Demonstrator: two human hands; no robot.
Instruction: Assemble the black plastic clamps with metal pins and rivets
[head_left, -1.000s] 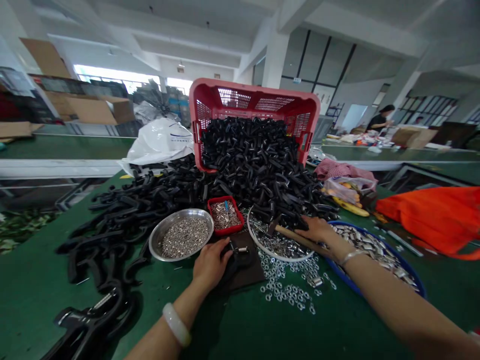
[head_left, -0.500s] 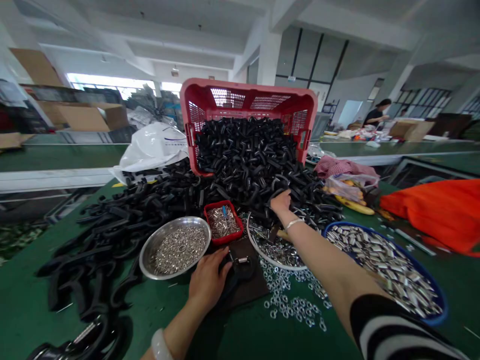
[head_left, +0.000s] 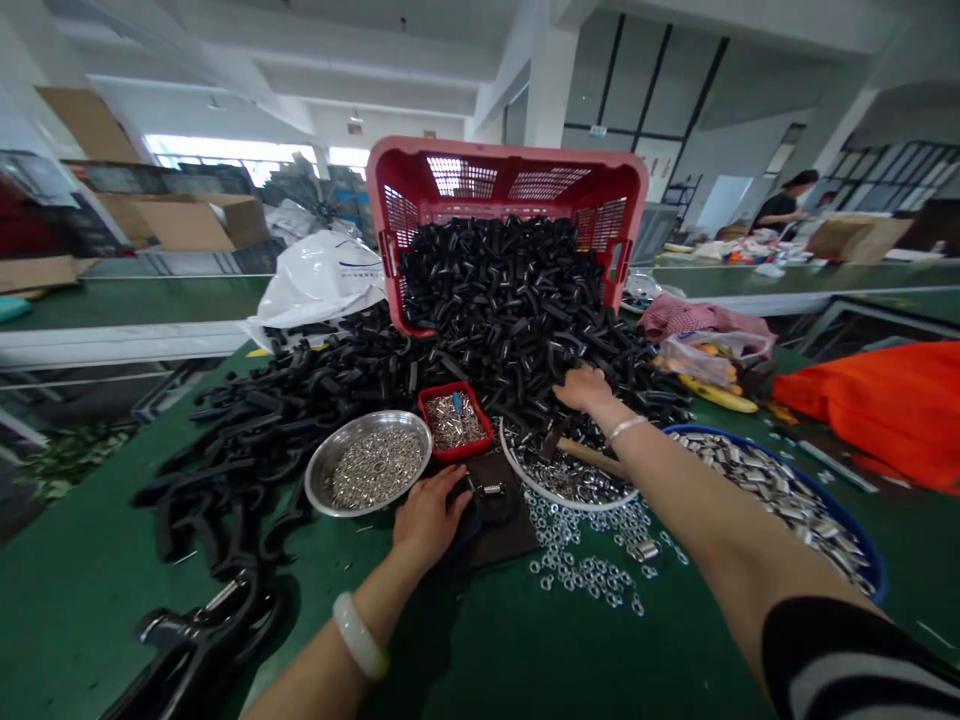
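Note:
My left hand (head_left: 429,518) rests on a dark mat (head_left: 517,540), its thumb and fingers closed on a black curved part (head_left: 495,512) that carries a small metal spring (head_left: 491,490). Up at the heap, my right hand (head_left: 583,388) has its fingers bent around a black curved handle among the many black curved handles (head_left: 502,300); its fingertips are partly hidden. Just below that hand, a hammer with a wooden handle (head_left: 589,455) lies across a round white-rimmed tray (head_left: 517,475) of small metal parts.
A steel bowl (head_left: 319,490) and a red tray (head_left: 487,437) hold small metal pieces. Metal cylinders fill a blue basin (head_left: 874,570). A red crate (head_left: 510,155) lies tipped behind. Loose metal rings (head_left: 585,575), bananas (head_left: 720,393) and orange cloth (head_left: 885,410) are around. A person works far right.
My right hand and forearm have shifted slightly right, uncovering more of the hammer handle and some loose cylinders. My left hand stays at the spring-fitted part. The view has shifted a little.

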